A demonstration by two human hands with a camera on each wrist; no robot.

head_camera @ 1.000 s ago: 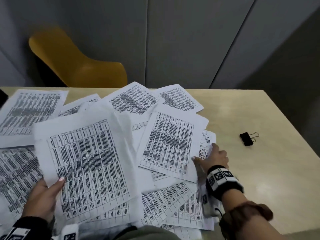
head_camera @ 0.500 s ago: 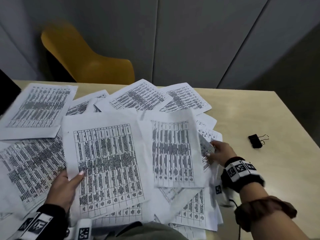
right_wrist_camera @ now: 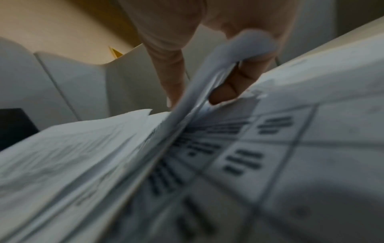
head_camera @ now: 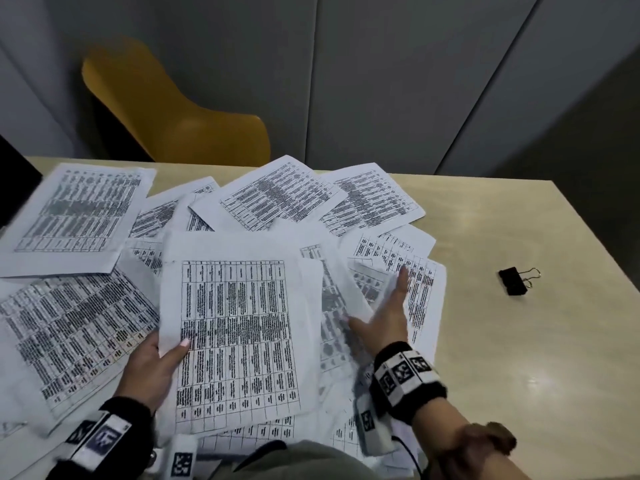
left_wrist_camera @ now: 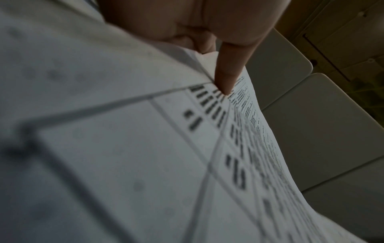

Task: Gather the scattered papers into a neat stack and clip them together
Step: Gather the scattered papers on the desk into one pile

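Printed table sheets (head_camera: 79,327) lie scattered and overlapping across the beige table (head_camera: 519,368). My left hand (head_camera: 159,362) pinches the lower left edge of one sheet (head_camera: 239,334), thumb on top, and holds it lifted over the pile. In the left wrist view a finger (left_wrist_camera: 226,78) presses on that sheet (left_wrist_camera: 145,148). My right hand (head_camera: 384,317) grips a blurred sheet (head_camera: 341,299) just right of it, thumb on one side and fingers on the other. The right wrist view shows this paper (right_wrist_camera: 197,92) between thumb and curled fingers (right_wrist_camera: 226,93). A black binder clip (head_camera: 514,280) lies alone to the right.
A yellow chair (head_camera: 173,109) stands behind the table's far edge, in front of grey wall panels. A dark object (head_camera: 14,178) sits at the far left edge. The table's right side holds only the clip.
My left hand has carried its sheet rightward toward the middle of the pile. My right hand has lifted its sheet and swung it left against the left-hand sheet.
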